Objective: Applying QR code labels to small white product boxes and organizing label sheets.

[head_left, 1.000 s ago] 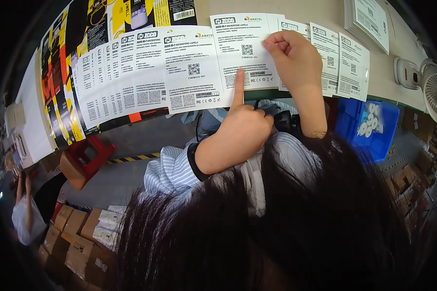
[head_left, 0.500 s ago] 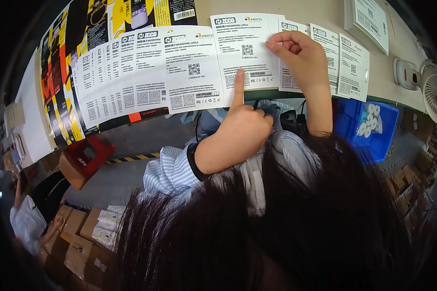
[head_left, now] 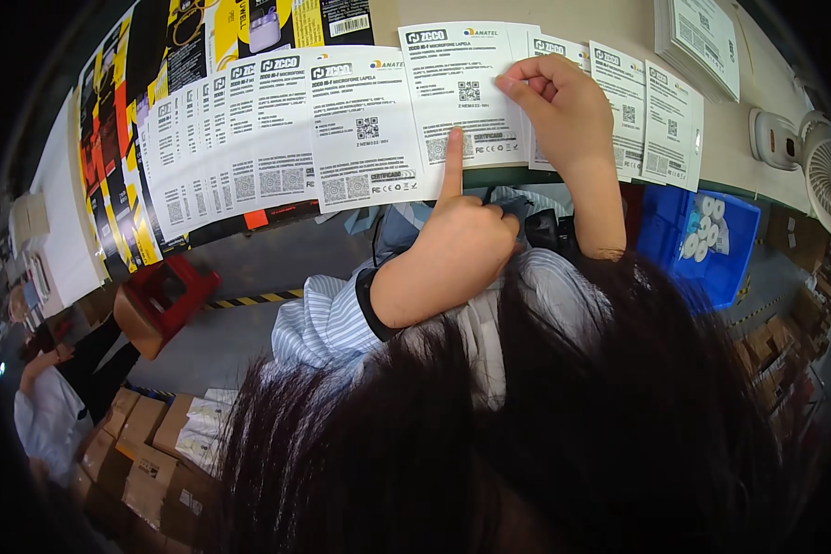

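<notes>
White printed sheets (head_left: 355, 138) with black text and square codes lie overlapped in a fanned row along the table's near edge. My left hand (head_left: 462, 235) rests its straight index fingertip on the lower part of a middle sheet (head_left: 443, 102), its other fingers curled in with nothing in them. At that sheet's right edge, my right hand (head_left: 563, 106) is closed in a pinch of thumb and index finger on the paper. Several more sheets (head_left: 671, 129) continue to the right, partly behind my right hand.
Yellow-black printed packaging sheets (head_left: 120, 217) lie under the row's left end. A paper stack (head_left: 697, 42) and a small fan (head_left: 824, 171) sit at the right. Below are a blue bin (head_left: 743, 240) with white rolls, a red stool (head_left: 180, 300) and cartons (head_left: 152, 480). Another person (head_left: 51, 415) is at lower left.
My right hand has shifted slightly left and up along the sheet's edge. My left index finger stays on the same sheet. The other person's arm at lower left has moved.
</notes>
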The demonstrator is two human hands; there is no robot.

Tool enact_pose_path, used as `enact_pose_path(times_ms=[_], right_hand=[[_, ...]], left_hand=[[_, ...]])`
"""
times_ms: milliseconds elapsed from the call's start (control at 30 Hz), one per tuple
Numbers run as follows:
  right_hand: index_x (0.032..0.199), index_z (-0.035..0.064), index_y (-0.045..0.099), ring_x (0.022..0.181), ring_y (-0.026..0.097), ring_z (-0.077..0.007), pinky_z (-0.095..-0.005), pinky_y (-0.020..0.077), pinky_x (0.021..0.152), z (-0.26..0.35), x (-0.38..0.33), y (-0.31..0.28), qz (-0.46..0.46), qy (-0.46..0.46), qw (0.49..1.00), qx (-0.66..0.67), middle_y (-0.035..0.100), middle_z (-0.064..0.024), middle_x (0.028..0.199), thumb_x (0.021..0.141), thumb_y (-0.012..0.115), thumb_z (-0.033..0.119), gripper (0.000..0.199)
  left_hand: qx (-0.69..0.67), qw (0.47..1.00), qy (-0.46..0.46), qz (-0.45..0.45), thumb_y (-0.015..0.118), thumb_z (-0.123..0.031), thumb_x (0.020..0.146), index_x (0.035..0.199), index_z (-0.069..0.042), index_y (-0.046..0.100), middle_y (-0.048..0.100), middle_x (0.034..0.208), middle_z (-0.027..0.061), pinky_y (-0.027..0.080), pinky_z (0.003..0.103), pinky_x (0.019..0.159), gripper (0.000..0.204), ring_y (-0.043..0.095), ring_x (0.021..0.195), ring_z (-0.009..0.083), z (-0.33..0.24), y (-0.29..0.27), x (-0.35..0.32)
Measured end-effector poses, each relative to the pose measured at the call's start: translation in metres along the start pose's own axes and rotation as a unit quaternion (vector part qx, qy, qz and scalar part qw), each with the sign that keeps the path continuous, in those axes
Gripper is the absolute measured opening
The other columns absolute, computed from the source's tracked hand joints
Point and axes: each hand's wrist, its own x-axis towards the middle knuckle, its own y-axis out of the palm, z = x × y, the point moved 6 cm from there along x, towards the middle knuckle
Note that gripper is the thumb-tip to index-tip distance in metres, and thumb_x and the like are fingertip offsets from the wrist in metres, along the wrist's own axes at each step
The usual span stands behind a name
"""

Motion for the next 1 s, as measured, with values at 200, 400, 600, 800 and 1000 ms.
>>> enact_pose_path(times_ms=[200,400,600,800,1000], right_hand=[[0.083,0.0041,0.065,0.060,0.050,-0.0059,-0.0187,0.0405,0.055,-0.004,0.006,0.001,0.051,0.009,0.993,0.110,0.058,0.0025,0.068,0.074,0.070,0.012,0.013],[0.102,0.0068,0.058,0.090,0.053,-0.0123,-0.0247,0.0433,0.075,-0.010,0.002,-0.015,0.127,-0.084,0.949,0.276,0.057,-0.0028,0.099,0.066,0.076,0.018,0.042],[0.093,0.0058,0.060,0.096,0.052,-0.0250,-0.0332,0.0389,0.083,0.037,-0.045,-0.036,0.257,-0.307,0.902,0.164,0.057,-0.0061,0.099,0.057,0.079,0.030,0.047],[0.077,0.0030,0.061,0.096,0.051,-0.0263,-0.0351,0.0377,0.084,0.019,-0.038,-0.044,0.181,-0.298,0.926,0.147,0.058,-0.0064,0.102,0.070,0.069,0.018,0.018],[0.074,0.0029,0.061,0.116,0.043,-0.0284,-0.0457,0.0233,0.103,0.007,-0.043,-0.042,0.120,-0.348,0.926,0.087,0.051,-0.0089,0.122,0.073,0.066,0.018,0.016]], left_hand=[[-0.014,1.000,-0.006,-0.020,0.065,-0.021,0.074,0.064,-0.008,0.058,0.054,0.057,0.0040,0.001,0.064,0.104,0.018,0.060,0.063,0.0226,-0.001,-0.014,-0.006],[-0.091,0.980,-0.005,-0.177,0.067,-0.018,0.070,0.069,-0.009,0.060,0.057,0.064,0.0039,0.031,0.047,0.101,0.012,0.059,0.064,0.0221,0.013,-0.044,-0.012],[-0.095,0.954,-0.054,-0.280,0.068,-0.013,0.069,0.077,-0.007,0.063,0.058,0.068,0.0050,0.044,0.034,0.073,0.011,0.056,0.068,0.0233,0.010,-0.086,-0.016],[-0.067,0.980,-0.056,-0.180,0.068,-0.006,0.069,0.089,-0.003,0.062,0.061,0.086,0.0099,0.044,0.033,0.072,0.021,0.057,0.080,0.0255,0.007,-0.119,-0.003],[0.035,0.990,-0.026,-0.133,0.067,-0.008,0.070,0.091,-0.001,0.060,0.060,0.087,0.0115,0.046,0.032,0.072,0.023,0.058,0.078,0.0247,0.039,-0.127,0.033]])
